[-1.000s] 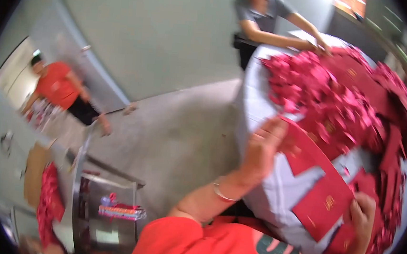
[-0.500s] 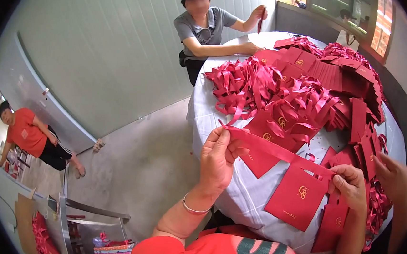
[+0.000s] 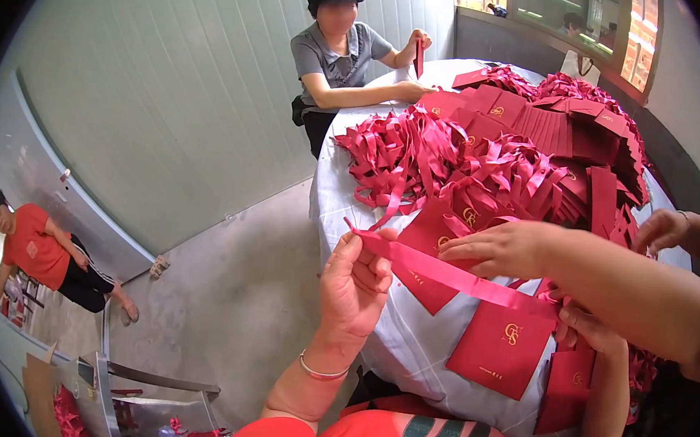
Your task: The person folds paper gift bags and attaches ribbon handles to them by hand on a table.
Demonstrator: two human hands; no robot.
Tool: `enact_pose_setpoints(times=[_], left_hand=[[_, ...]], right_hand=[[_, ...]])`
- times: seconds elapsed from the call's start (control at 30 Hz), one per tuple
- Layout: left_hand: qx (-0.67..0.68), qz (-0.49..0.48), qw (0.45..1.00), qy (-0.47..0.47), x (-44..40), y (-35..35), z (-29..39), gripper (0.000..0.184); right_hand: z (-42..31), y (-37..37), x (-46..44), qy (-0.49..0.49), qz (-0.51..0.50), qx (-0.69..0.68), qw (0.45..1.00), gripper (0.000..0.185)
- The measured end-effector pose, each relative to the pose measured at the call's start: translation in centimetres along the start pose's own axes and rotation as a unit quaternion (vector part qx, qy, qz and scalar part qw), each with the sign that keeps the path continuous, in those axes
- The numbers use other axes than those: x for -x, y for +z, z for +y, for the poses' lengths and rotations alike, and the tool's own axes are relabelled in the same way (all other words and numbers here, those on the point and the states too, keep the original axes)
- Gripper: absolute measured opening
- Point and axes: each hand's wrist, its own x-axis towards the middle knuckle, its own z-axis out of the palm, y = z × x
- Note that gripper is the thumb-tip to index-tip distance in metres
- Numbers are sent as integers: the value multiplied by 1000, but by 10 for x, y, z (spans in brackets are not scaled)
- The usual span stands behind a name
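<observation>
My left hand [image 3: 353, 280], with a bangle on the wrist, pinches one end of a flat red ribbon [image 3: 444, 273]. The ribbon stretches taut to my right hand [image 3: 592, 332], whose fingers are closed on its other end. Below that hand hangs or lies a flat red paper bag [image 3: 497, 349] with a gold logo; whether the ribbon is fastened to it I cannot tell. Another person's forearm reaches in from the right, and that person's hand [image 3: 496, 248] is over the ribbon, partly covering it and my right hand.
The round table has a white cloth [image 3: 404, 371] and carries heaps of red ribbons [image 3: 404, 153] and stacked red bags [image 3: 546, 131]. A person in grey [image 3: 338, 61] works across it. Another person [image 3: 39, 247] is by the doorway. A metal-framed chair [image 3: 160, 380] stands lower left.
A co-worker's arm has come in from the right across the table, its hand now over the ribbon. My hands keep the ribbon stretched. The view has shifted slightly.
</observation>
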Motion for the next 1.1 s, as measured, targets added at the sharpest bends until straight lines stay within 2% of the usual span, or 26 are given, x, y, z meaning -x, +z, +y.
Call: enact_pose_setpoints(times=[0.03, 0.1, 0.17, 0.2, 0.23, 0.3, 0.37, 0.43, 0.47, 0.5, 0.57, 0.67, 0.77, 0.8, 0.9, 0.97, 1.03, 1.1], left_hand=[[-13, 7, 1000, 11, 1, 1, 1, 17], [-28, 13, 999, 20, 2, 1, 2, 19], [-24, 15, 1000, 13, 3, -3, 0, 17], [-21, 20, 1000, 7, 4, -6, 0, 14], [-20, 19, 1000, 5, 4, -8, -1, 14], [1, 9, 1000, -1, 6, -12, -2, 12], [-15, 13, 1000, 1, 11, -14, -4, 11], [-51, 14, 999, -2, 17, -17, -7, 8], [-55, 15, 998, -12, 22, -18, -10, 7], [-59, 17, 998, -23, 25, -20, -12, 6], [-59, 11, 998, -38, 30, -25, -17, 7], [-85, 3, 992, -89, 33, -30, -23, 15], [-111, 5, 984, -141, 33, -28, -32, 18], [-122, 3, 981, -153, 34, -27, -35, 19], [-172, -8, 964, -201, 39, -24, -45, 23], [-220, -41, 949, -225, 42, -21, -47, 21], [-331, -90, 898, -274, 44, -21, -46, 20], [-341, -110, 883, -304, 41, -19, -52, 17]], right_hand=[[-3, 13, -9, 16, 30, -20, 999, 40], [-9, 28, -27, 22, 15, 118, 993, 55], [-13, 45, -42, 92, 20, 101, 990, 48], [-20, 47, -43, 98, -12, 166, 981, 40], [-25, 47, -45, 101, -13, 165, 981, 40], [-32, 49, -48, 171, -21, 90, 981, 35], [-37, 49, -49, 181, -20, 129, 975, 36], [-41, 52, -48, 260, 35, 175, 949, 34], [-37, 55, -48, 285, 82, 148, 943, 33], [-35, 55, -44, 290, 80, 148, 942, 33], [-30, 51, -35, 307, -13, 221, 926, 34], [-31, 36, -24, 322, -28, 273, 906, 25], [-21, 46, -15, 330, 57, 289, 897, 23], [-19, 40, -16, 321, -23, 266, 909, 29], [-58, 56, 9, 379, -34, 229, 896, 28], [-63, 49, 12, 418, -31, 222, 881, 28], [-61, 39, 18, 443, -19, 237, 864, 27], [-56, 27, 18, 452, -2, 262, 853, 27]])
